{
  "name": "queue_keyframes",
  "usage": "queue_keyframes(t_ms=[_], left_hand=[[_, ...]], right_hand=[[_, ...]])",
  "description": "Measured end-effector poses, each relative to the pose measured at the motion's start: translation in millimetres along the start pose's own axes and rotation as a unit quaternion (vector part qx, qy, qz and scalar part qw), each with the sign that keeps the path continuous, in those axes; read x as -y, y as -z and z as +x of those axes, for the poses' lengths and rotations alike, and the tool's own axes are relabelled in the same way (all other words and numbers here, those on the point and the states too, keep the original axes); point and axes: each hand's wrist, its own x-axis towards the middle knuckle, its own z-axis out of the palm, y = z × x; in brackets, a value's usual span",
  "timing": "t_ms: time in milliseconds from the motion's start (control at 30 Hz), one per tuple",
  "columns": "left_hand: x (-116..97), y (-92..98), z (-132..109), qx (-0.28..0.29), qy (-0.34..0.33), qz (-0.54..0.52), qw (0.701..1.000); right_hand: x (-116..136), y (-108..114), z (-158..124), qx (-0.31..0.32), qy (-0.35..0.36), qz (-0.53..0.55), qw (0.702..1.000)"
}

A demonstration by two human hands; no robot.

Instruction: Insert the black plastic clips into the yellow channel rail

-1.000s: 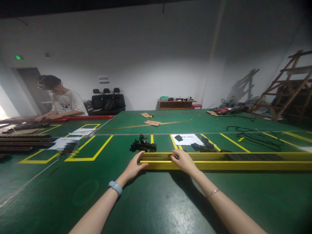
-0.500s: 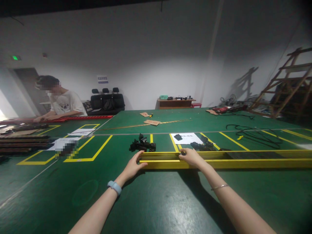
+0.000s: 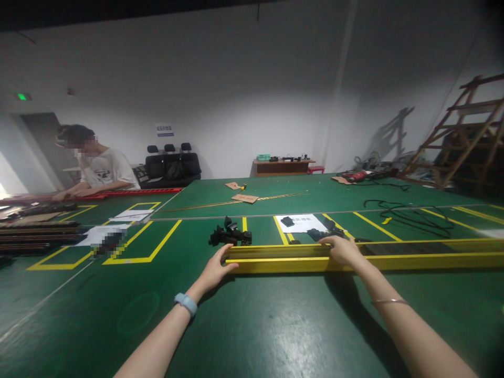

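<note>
A long yellow channel rail (image 3: pixel 283 258) lies across the green table, running off to the right. My left hand (image 3: pixel 214 270) rests against the rail's left end, thumb on top and fingers curled at the end face. My right hand (image 3: pixel 343 249) lies over the rail's top further right, fingers draped across it. A pile of small black parts (image 3: pixel 230 234) sits just behind the rail's left end. A dark strip (image 3: pixel 405 249) lies inside the rail to the right of my right hand.
White sheets (image 3: pixel 302 223) with black pieces lie in yellow-taped boxes behind the rail. A black cable (image 3: pixel 409 212) coils at the right. Cardboard scraps (image 3: pixel 245 198) lie further back. Another person (image 3: pixel 98 168) sits at the far left beside long dark rails (image 3: pixel 35 233).
My right hand has slid to the right along the top of the yellow rail. My left hand has stayed at the rail's left end.
</note>
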Motion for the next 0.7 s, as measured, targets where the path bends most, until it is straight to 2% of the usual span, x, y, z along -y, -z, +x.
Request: queue_keyframes(t_ms=[167,267,367,467,667,700], left_hand=[[4.2,-0.6,1.3,0.001,-0.004,-0.007,1.000],[4.7,-1.8,1.6,0.000,-0.002,-0.016,1.000],[3.4,-2.5,1.4,-0.003,0.000,-0.021,1.000],[1.2,-2.3,1.0,-0.001,0.005,-0.025,1.000],[-0.8,0.1,1.1,0.009,0.009,-0.026,1.000],[-0.8,0.6,1.2,0.013,0.007,-0.026,1.000]], right_hand=[[-55.6,5.9,1.6,-0.046,-0.065,-0.060,0.995],[-92.3,8.8,2.8,-0.045,-0.073,-0.071,0.994],[-118.2,10.5,3.9,-0.046,-0.057,-0.076,0.994],[-128.9,12.5,7.3,-0.029,-0.031,-0.083,0.996],[-125.4,20.9,16.4,0.035,-0.008,-0.063,0.997],[-125.3,22.3,16.9,0.020,-0.008,-0.051,0.998]])
